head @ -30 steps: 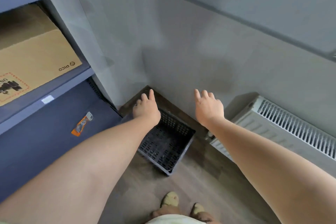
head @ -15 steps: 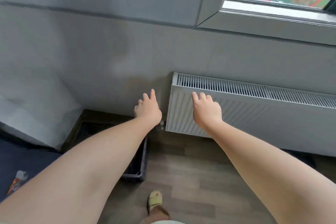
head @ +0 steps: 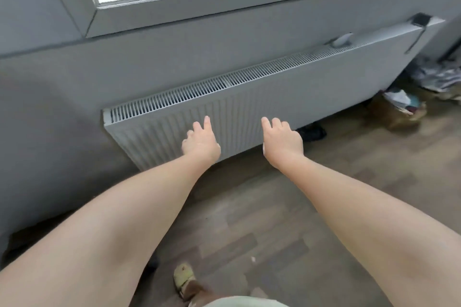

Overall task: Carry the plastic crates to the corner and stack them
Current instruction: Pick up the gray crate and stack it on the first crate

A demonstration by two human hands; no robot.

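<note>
Both arms reach forward over the wooden floor, towards the white radiator (head: 224,117). My left hand (head: 200,143) and my right hand (head: 283,142) hold nothing, and their fingers are spread. Of the black plastic crate, only a small dark corner (head: 152,263) shows from under my left forearm; the rest is hidden by the arm or lies outside the view.
A grey wall with a window sill (head: 224,5) runs above the radiator. A heap of cloth and bags (head: 409,104) lies on the floor at the right, and a dark item (head: 311,132) sits under the radiator's end. My slippered foot (head: 184,279) is at the bottom.
The view has swung right, from the corner with the crate and the shelves, along the wall to the radiator and window. The crate has slid out of sight at the lower left. Both hands stay empty.
</note>
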